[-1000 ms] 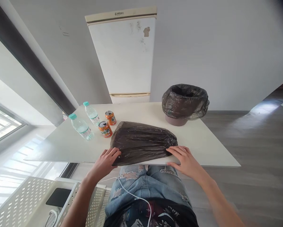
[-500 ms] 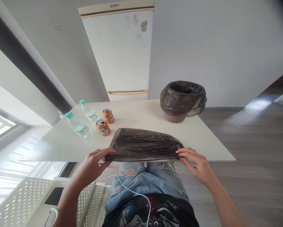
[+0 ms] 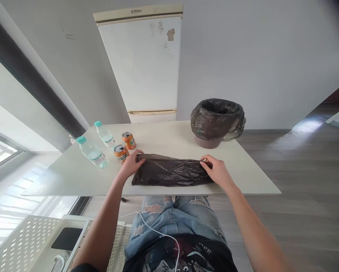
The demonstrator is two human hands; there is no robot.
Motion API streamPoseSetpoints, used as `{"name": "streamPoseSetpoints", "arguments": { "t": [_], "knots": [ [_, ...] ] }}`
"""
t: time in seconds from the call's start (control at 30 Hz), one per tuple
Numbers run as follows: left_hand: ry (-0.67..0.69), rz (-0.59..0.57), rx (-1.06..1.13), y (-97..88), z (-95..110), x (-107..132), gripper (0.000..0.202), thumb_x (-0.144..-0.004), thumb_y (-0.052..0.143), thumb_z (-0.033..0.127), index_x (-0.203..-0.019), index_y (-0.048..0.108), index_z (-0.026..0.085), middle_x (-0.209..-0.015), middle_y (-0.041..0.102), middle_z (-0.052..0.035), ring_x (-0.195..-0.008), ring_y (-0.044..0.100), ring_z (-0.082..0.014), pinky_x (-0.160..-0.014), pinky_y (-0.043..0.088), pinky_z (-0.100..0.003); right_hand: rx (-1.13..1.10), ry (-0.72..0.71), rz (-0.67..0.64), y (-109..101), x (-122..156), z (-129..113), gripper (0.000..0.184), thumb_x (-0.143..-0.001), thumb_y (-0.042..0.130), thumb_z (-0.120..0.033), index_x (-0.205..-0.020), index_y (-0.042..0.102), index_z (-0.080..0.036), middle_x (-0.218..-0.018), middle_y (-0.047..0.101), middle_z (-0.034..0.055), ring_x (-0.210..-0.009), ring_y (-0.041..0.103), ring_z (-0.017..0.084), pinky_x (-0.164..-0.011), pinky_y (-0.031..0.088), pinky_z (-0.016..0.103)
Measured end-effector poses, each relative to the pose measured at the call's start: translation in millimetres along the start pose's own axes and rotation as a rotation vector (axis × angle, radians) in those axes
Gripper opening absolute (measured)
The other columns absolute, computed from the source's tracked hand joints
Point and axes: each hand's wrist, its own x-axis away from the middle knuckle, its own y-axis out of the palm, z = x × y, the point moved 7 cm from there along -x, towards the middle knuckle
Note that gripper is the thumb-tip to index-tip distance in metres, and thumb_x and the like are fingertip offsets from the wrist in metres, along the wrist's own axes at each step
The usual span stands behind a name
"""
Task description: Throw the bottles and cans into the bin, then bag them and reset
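A black plastic garbage bag (image 3: 172, 172), flattened into a long strip, lies on the white table near its front edge. My left hand (image 3: 132, 163) pinches the bag's far left corner. At the far right corner, the fingers of my right hand (image 3: 214, 169) are closed on the same bag. Just beyond my left hand are two orange soda cans, a nearer can (image 3: 120, 152) partly hidden by that hand and a farther can (image 3: 129, 140). Back right, a brown trash bin (image 3: 207, 143) stands with another black bag (image 3: 217, 121) draped over its rim.
Two clear bottles with green caps, a nearer bottle (image 3: 92, 152) and a farther bottle (image 3: 105, 135), stand at the table's left. A white fridge (image 3: 141, 64) is behind the table (image 3: 161, 136). A perforated white basket (image 3: 25, 241) sits lower left, and a white cable (image 3: 158, 229) crosses my lap.
Both hands have moved from the bag's near edge to its far corners. The bag is now folded into a narrower strip, shifted slightly away from the table edge.
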Motion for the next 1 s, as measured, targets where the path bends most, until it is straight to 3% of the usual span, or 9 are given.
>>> {"name": "streamPoseSetpoints", "arguments": {
  "t": [0.17, 0.33, 0.43, 0.53, 0.6, 0.67, 0.73, 0.83, 1.0],
  "knots": [
    [-0.004, -0.032, -0.08, 18.8, -18, -5, 0.043, -0.087, 0.064, 0.035, -0.128, 0.063, 0.021, -0.081, 0.061, 0.0005, -0.075, 0.059, -0.02, -0.076, 0.048, -0.033, 0.042, 0.029, -0.004, 18, -6, 14, 0.025, -0.096, 0.06, -0.048, -0.108, 0.068, -0.028, -0.094, 0.076, 0.0052, -0.082, 0.071, 0.024, -0.075, 0.054, 0.035],
    [0.046, 0.013, 0.014, 12.4, -26, -2, 0.057, -0.083, 0.074, 0.043, -0.135, 0.063, 0.023, -0.121, 0.065, -0.0088, -0.106, 0.065, -0.0249, -0.09, 0.054, -0.037, -0.014, 0.033, 0.004, 19, -8, 12, 0.031, -0.096, 0.062, -0.055, -0.105, 0.068, -0.026, -0.093, 0.074, 0.0052, -0.076, 0.068, 0.022, -0.074, 0.056, 0.036],
    [0.071, 0.035, 0.02, 4.3, -13, 6, 0.059, -0.086, 0.074, 0.05, -0.137, 0.062, 0.024, -0.134, 0.062, -0.0106, -0.116, 0.066, -0.0275, -0.091, 0.057, -0.039, 0.099, -0.092, 0.133, 6, -3, -7, 0.029, -0.1, 0.058, -0.051, -0.105, 0.067, -0.023, -0.101, 0.074, 0.0094, -0.089, 0.069, 0.026, -0.084, 0.056, 0.042],
    [0.184, 0.145, -0.138, 1.6, 27, 25, 0.046, -0.098, 0.063, 0.048, -0.136, 0.063, 0.022, -0.141, 0.061, -0.0125, -0.131, 0.06, -0.031, -0.111, 0.051, -0.048, 0.215, -0.276, 0.16, 7, 10, -37, 0.034, -0.108, 0.046, -0.046, -0.116, 0.068, -0.022, -0.12, 0.072, 0.0135, -0.113, 0.067, 0.03, -0.1, 0.053, 0.047],
    [0.303, 0.167, -0.269, 15.2, 59, 40, 0.042, -0.105, 0.052, 0.043, -0.138, 0.062, 0.02, -0.148, 0.059, -0.0146, -0.14, 0.054, -0.0319, -0.12, 0.043, -0.051, 0.266, -0.37, 0.033, 25, 19, -55, 0.041, -0.112, 0.038, -0.045, -0.13, 0.066, -0.022, -0.138, 0.067, 0.0133, -0.127, 0.063, 0.029, -0.11, 0.049, 0.049],
    [0.422, 0.077, -0.363, 43.0, 84, 53, 0.048, -0.108, 0.046, 0.043, -0.148, 0.055, 0.019, -0.157, 0.054, -0.0151, -0.149, 0.047, -0.0315, -0.126, 0.036, -0.053, 0.329, -0.414, -0.123, 48, 25, -65, 0.05, -0.113, 0.034, -0.049, -0.148, 0.058, -0.023, -0.158, 0.055, 0.0117, -0.144, 0.052, 0.03, -0.12, 0.043, 0.053],
    [0.482, -0.031, -0.434, 72.0, 92, 61, 0.061, -0.108, 0.044, 0.05, -0.16, 0.044, 0.018, -0.167, 0.044, -0.0153, -0.158, 0.036, -0.0332, -0.13, 0.028, -0.057, 0.404, -0.405, -0.235, 69, 27, -66, 0.062, -0.111, 0.031, -0.058, -0.163, 0.043, -0.025, -0.172, 0.037, 0.0091, -0.157, 0.037, 0.033, -0.127, 0.033, 0.061],
    [0.43, -0.135, -0.501, 98.7, 79, 61, 0.073, -0.107, 0.043, 0.057, -0.167, 0.033, 0.017, -0.173, 0.033, -0.0152, -0.163, 0.023, -0.038, -0.131, 0.02, -0.066, 0.478, -0.363, -0.322, 87, 26, -54, 0.073, -0.109, 0.027, -0.067, -0.171, 0.026, -0.029, -0.178, 0.018, 0.0057, -0.164, 0.02, 0.035, -0.13, 0.024, 0.067],
    [0.337, -0.192, -0.459, 103.4, 53, 57, 0.071, -0.109, 0.034, 0.058, -0.17, 0.028, 0.021, -0.174, 0.03, -0.0135, -0.163, 0.022, -0.0377, -0.13, 0.022, -0.066, 0.505, -0.296, -0.354, 89, 22, -36, 0.075, -0.108, 0.025, -0.068, -0.172, 0.024, -0.028, -0.178, 0.016, 0.0057, -0.165, 0.017, 0.032, -0.132, 0.022, 0.064]
  ]
}}
